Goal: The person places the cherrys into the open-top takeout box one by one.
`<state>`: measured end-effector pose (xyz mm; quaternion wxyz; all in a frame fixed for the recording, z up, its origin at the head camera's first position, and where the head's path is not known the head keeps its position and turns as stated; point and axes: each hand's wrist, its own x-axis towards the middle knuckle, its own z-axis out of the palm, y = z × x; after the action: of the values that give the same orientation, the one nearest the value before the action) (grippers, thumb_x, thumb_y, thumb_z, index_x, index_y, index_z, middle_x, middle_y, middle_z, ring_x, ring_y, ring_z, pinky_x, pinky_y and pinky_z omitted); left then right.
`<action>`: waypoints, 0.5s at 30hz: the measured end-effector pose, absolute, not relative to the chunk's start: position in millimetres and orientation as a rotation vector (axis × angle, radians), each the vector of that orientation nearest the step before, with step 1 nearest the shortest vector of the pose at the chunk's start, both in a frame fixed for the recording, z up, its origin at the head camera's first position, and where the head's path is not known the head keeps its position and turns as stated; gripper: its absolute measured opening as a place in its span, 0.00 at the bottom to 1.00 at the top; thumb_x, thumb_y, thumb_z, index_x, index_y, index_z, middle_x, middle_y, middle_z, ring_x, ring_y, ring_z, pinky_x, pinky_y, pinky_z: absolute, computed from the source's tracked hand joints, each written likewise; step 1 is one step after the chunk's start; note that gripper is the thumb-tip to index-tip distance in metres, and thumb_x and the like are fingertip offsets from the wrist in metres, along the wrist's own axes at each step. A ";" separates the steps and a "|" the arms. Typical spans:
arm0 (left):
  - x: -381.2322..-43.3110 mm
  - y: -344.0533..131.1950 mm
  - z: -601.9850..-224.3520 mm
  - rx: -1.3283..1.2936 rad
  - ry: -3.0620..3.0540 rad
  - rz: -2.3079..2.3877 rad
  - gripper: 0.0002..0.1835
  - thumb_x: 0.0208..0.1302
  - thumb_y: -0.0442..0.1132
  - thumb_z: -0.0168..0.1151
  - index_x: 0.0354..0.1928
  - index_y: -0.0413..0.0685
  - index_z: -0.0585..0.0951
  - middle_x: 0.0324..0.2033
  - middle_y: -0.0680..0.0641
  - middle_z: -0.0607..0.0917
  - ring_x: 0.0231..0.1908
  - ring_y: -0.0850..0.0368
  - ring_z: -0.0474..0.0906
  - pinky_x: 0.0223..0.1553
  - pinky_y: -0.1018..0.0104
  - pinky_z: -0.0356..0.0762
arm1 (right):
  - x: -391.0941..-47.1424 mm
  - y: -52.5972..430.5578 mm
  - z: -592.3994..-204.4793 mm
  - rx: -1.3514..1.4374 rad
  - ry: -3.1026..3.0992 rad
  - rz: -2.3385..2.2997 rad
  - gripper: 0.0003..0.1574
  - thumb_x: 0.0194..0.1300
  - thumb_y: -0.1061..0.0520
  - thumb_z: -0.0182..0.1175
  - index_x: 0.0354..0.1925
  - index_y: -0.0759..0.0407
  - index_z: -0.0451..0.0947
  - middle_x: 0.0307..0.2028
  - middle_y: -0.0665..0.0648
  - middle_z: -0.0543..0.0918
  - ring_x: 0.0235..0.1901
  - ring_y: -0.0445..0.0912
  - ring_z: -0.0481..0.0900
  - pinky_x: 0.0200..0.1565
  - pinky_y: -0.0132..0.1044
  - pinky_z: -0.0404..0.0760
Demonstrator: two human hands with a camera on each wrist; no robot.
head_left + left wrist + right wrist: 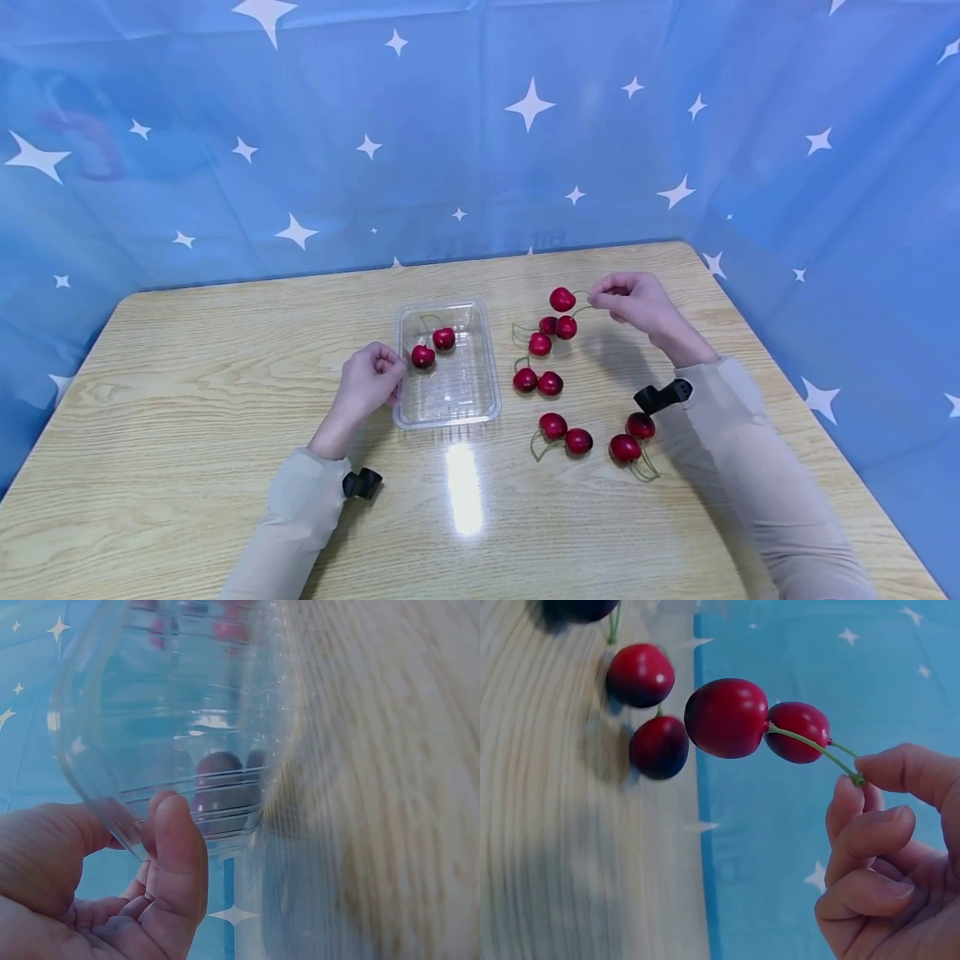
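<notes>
My right hand [636, 307] pinches the joined green stems of a cherry pair [726, 718] between thumb and fingertip. In the right wrist view the pair hangs clear of the wooden table. At the left side of a clear plastic container [450, 408], my left hand [369, 382] pinches the rim between thumb and finger, as the left wrist view also shows. Another cherry pair [423, 357] lies inside the container, toward its back left. Just below the held cherries in the head view, a second pair [540, 344] rests on the table, partly covered by them.
More cherry pairs lie on the table right of the container: one close by [551, 383], one nearer the front [579, 441], and one beneath the right wrist [626, 448]. A blue star-patterned curtain [450, 125] stands behind the wooden table [225, 375].
</notes>
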<state>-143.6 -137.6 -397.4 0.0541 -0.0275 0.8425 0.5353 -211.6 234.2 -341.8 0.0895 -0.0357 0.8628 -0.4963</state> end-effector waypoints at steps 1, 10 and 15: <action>-143.7 -137.7 -397.3 -0.087 2.559 1.624 0.03 0.62 0.30 0.54 0.34 0.35 0.73 0.17 0.47 0.76 0.13 0.61 0.74 0.21 0.60 0.82 | -211.0 232.1 -340.7 -0.113 2.562 -1.484 0.15 0.64 0.55 0.59 0.40 0.67 0.75 0.23 0.47 0.74 0.19 0.40 0.64 0.24 0.30 0.68; -143.8 -137.2 -397.3 -0.096 2.561 1.622 0.03 0.62 0.30 0.54 0.34 0.35 0.73 0.16 0.47 0.76 0.13 0.60 0.74 0.21 0.59 0.83 | -207.4 212.2 -334.4 -0.184 2.541 -1.531 0.13 0.63 0.56 0.60 0.39 0.67 0.75 0.20 0.47 0.70 0.18 0.40 0.63 0.22 0.30 0.66; -144.2 -137.2 -397.6 -0.093 2.561 1.630 0.03 0.62 0.30 0.54 0.34 0.35 0.73 0.16 0.47 0.76 0.12 0.61 0.74 0.20 0.59 0.82 | -205.8 200.9 -329.2 -0.233 2.531 -1.567 0.13 0.63 0.57 0.60 0.38 0.68 0.76 0.21 0.48 0.72 0.18 0.40 0.64 0.22 0.30 0.66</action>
<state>-144.2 -137.2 -397.6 0.0520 -0.0307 0.8420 0.5361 -205.8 200.9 -329.2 0.0776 -0.0777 0.8451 -0.5232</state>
